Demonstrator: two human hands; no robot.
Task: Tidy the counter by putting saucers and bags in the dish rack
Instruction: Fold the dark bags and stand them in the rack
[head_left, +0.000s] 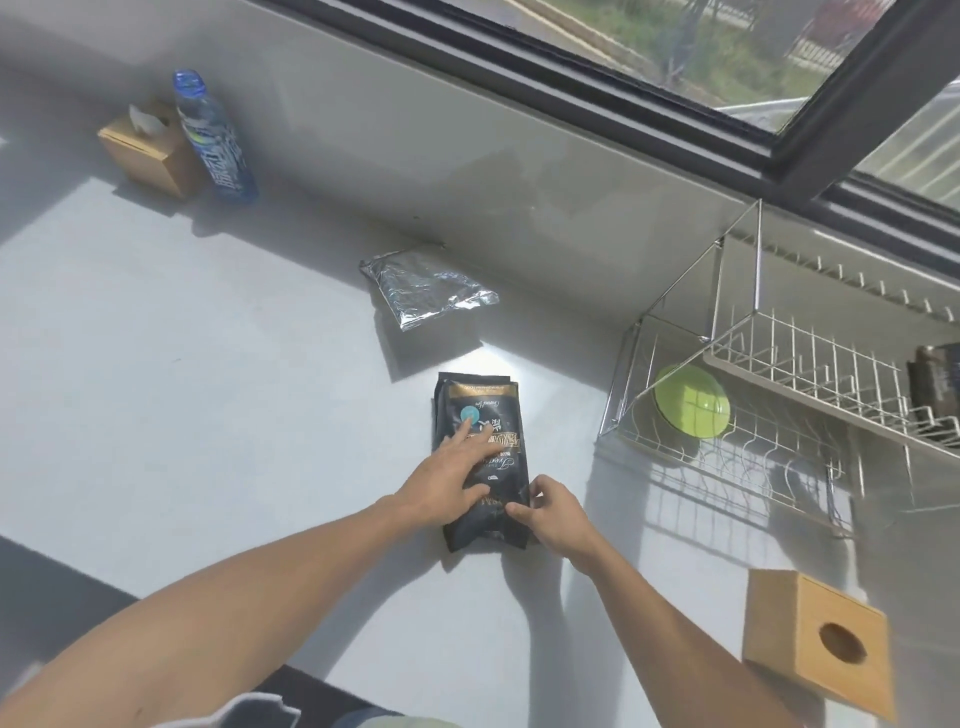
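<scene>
A black bag (498, 410) with gold print lies flat on the white counter (208, 364), in the middle of the view. My left hand (447, 478) rests on top of it with the fingers spread. My right hand (550, 514) pinches the bag's near right edge between thumb and fingers. A crumpled silver foil bag (426, 291) lies farther back, near the wall. The wire dish rack (779, 415) stands at the right, with a green saucer (691, 400) upright in its lower tier and a dark bag (935, 389) at its far right end.
A blue drink bottle (213, 140) and a wooden tissue box (150, 150) stand at the back left by the wall. Another wooden box with a round hole (815, 644) sits at the near right. The counter's front edge runs along the lower left.
</scene>
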